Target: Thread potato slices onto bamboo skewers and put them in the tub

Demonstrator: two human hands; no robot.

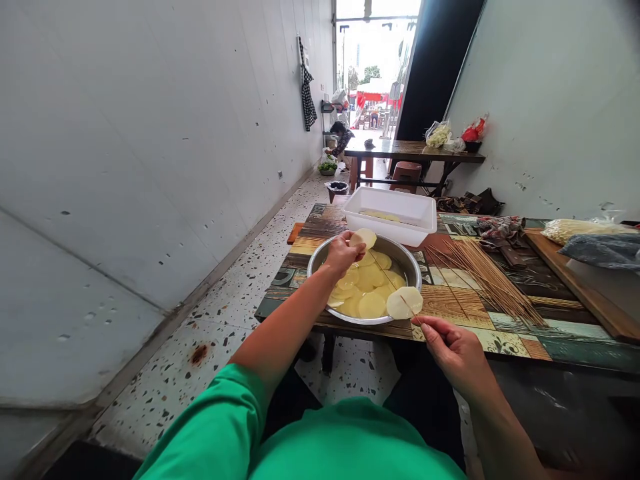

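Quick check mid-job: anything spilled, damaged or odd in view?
Mainly a dark brown stain, standing out against the pale speckled floor left of the table; its cause is unclear. The left wall looks marked or chipped. A few skewers lie apart from the main bundle.

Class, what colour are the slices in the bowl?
The slices in the bowl are pale yellow, best seen in the head view.

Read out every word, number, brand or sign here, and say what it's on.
"LYB", apparently: on the multicoloured, wood-patterned rectangular tabletop; the middle letter is uncertain.
Printed marks just right of the round silver metal bowl, same tabletop: too small to read.
Nothing else is legible.
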